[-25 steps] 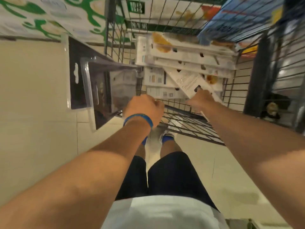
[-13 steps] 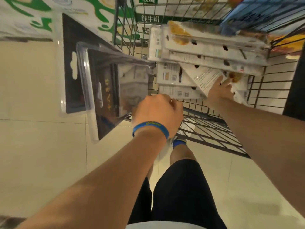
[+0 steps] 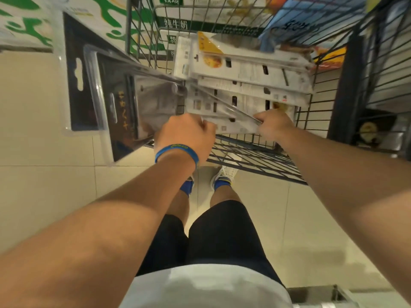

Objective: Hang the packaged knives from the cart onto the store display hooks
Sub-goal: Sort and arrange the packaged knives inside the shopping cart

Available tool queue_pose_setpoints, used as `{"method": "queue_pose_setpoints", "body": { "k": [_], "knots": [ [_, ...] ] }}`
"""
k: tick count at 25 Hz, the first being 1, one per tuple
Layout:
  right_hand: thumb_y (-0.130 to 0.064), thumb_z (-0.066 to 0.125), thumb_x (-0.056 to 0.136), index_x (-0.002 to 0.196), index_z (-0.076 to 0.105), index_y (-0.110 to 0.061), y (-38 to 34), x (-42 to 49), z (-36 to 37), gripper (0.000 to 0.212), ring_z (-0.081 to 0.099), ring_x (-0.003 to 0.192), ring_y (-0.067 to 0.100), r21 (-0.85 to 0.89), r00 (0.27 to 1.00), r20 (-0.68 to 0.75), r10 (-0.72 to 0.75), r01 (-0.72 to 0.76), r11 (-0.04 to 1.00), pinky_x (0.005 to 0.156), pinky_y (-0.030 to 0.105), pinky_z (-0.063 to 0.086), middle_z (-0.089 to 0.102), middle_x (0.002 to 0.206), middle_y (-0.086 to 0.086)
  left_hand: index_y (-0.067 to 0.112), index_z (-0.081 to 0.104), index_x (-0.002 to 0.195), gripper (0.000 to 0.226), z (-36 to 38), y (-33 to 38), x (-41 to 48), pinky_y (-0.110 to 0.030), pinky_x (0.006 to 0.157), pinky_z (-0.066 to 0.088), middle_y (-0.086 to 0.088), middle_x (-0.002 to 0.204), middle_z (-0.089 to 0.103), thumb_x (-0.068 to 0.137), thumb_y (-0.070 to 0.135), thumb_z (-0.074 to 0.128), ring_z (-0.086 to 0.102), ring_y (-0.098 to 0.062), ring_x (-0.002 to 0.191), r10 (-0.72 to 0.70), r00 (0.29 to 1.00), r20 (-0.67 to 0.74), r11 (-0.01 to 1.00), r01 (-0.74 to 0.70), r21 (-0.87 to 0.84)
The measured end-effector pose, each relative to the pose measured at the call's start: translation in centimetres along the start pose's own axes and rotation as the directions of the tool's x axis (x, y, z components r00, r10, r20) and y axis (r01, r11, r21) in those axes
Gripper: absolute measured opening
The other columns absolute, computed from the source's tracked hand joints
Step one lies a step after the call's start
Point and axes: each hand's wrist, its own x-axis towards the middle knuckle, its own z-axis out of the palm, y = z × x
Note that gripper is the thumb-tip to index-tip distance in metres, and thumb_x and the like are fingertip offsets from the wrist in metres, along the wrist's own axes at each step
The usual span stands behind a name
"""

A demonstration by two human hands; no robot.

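— Where are the knives?
— Two dark packs (image 3: 106,103) in clear plastic, one overlapping the other, are held out to the left of the cart (image 3: 255,161), above the floor (image 3: 44,196). The hang-hole is at the end away from the hand.
— Held how?
— The left hand (image 3: 184,138) is clenched round their near ends, knuckles up.
— And the other hand?
— The right hand (image 3: 274,125) has its fingers curled onto the near edge of a pale pack (image 3: 231,123). That pack lies slanted at the front of a pile (image 3: 249,70) of pale packs inside the cart.
— What else is around?
— A blue wristband (image 3: 176,152) on the left wrist, a blue box (image 3: 311,21) at the cart's far right, green-printed cartons (image 3: 100,16) beyond the cart, and the person's shoes (image 3: 224,174) on the pale tiles.
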Motion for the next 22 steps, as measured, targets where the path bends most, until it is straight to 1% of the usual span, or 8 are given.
{"method": "queue_pose_setpoints", "body": {
  "k": [5, 7, 10, 12, 16, 18, 20, 22],
  "knots": [
    [-0.027, 0.069, 0.095, 0.116, 0.075, -0.028, -0.8, -5.3, -1.5, 0.022, 0.065, 0.079, 0.02, 0.354, 0.97, -0.242, 0.01, 0.078, 0.932, 0.066, 0.029, 0.044, 0.064, 0.077, -0.008, 0.018, 0.059, 0.077, 0.03, -0.2, -0.3, 0.4, -0.021, 0.047, 0.027, -0.003, 0.063, 0.056, 0.09, 0.04, 0.043, 0.046, -0.018, 0.052, 0.003, 0.998, 0.067, 1.0, -0.002, -0.016],
    [-0.026, 0.073, 0.092, 0.108, 0.076, -0.034, -1.4, -7.3, -2.7, 0.018, 0.066, 0.076, 0.015, 0.53, 0.956, -0.295, 0.014, 0.151, 0.835, 0.065, 0.027, 0.046, 0.064, 0.072, -0.017, 0.019, 0.062, 0.089, 0.028, -1.0, -0.5, 0.3, -0.026, 0.05, 0.033, -0.008, 0.079, 0.065, 0.094, 0.037, 0.042, 0.05, -0.023, 0.06, 0.009, 0.988, 0.157, 0.999, -0.003, -0.033],
    [-0.028, 0.079, 0.088, 0.085, 0.075, -0.033, -2.7, -10.5, -5.1, 0.007, 0.071, 0.076, 0.006, 0.826, 0.941, -0.322, 0.105, 0.226, 0.516, 0.067, 0.019, 0.054, 0.074, 0.074, -0.015, 0.018, 0.064, 0.113, 0.032, -3.7, -0.6, -0.5, -0.035, 0.081, 0.051, -0.009, 0.11, 0.068, 0.099, 0.039, 0.044, 0.062, -0.031, 0.094, -0.001, 0.953, 0.304, 0.955, 0.09, -0.281],
    [-0.034, 0.08, 0.086, 0.085, 0.075, -0.027, -4.0, -12.8, -7.0, 0.01, 0.072, 0.083, 0.009, 0.922, 0.926, -0.329, 0.183, 0.273, 0.276, 0.08, 0.028, 0.058, 0.077, 0.084, -0.008, 0.021, 0.063, 0.113, 0.03, -6.9, -0.2, -1.4, -0.043, 0.097, 0.051, -0.007, 0.12, 0.067, 0.098, 0.043, 0.048, 0.063, -0.031, 0.11, -0.022, 0.95, 0.313, 0.851, 0.182, -0.493],
    [-0.046, 0.077, 0.088, 0.13, 0.066, -0.015, -5.5, -16.9, -11.8, 0.054, 0.064, 0.123, 0.024, 0.932, 0.948, -0.234, 0.218, 0.282, -0.226, 0.111, 0.05, 0.047, 0.071, 0.129, 0.005, 0.027, 0.059, 0.097, 0.016, -13.2, 2.2, -2.3, -0.032, 0.082, 0.057, 0.0, 0.107, 0.068, 0.097, 0.042, 0.053, 0.065, -0.022, 0.098, 0.016, 0.973, 0.232, 0.733, 0.147, -0.664],
    [-0.055, 0.073, 0.087, 0.136, 0.062, -0.02, -5.4, -19.0, -15.1, 0.061, 0.066, 0.12, 0.025, 0.91, 0.95, -0.201, 0.239, 0.272, -0.314, 0.108, 0.051, 0.049, 0.071, 0.128, 0.001, 0.025, 0.06, 0.102, 0.023, -16.0, 4.8, -2.7, -0.039, 0.091, 0.055, -0.001, 0.107, 0.068, 0.097, 0.046, 0.052, 0.064, -0.021, 0.098, 0.034, 0.984, 0.177, 0.72, 0.098, -0.687],
    [-0.062, 0.069, 0.087, 0.126, 0.069, -0.021, -4.9, -21.0, -18.8, 0.057, 0.075, 0.103, 0.025, 0.884, 0.948, -0.171, 0.267, 0.267, -0.382, 0.097, 0.049, 0.058, 0.078, 0.112, 0.0, 0.022, 0.06, 0.119, 0.038, -18.8, 8.0, -3.4, -0.039, 0.092, 0.052, -0.001, 0.114, 0.067, 0.098, 0.051, 0.048, 0.063, -0.02, 0.1, 0.066, 0.988, 0.143, 0.713, 0.053, -0.7],
    [-0.059, 0.066, 0.091, 0.112, 0.073, -0.018, -4.4, -23.4, -22.1, 0.046, 0.078, 0.091, 0.022, 0.833, 0.933, -0.234, 0.272, 0.337, -0.438, 0.086, 0.044, 0.062, 0.08, 0.101, 0.001, 0.021, 0.061, 0.118, 0.043, -21.4, 11.3, -4.2, -0.035, 0.087, 0.049, -0.002, 0.114, 0.067, 0.096, 0.056, 0.047, 0.063, -0.017, 0.094, 0.182, 0.978, 0.097, 0.665, -0.05, -0.745]
  ]
}}
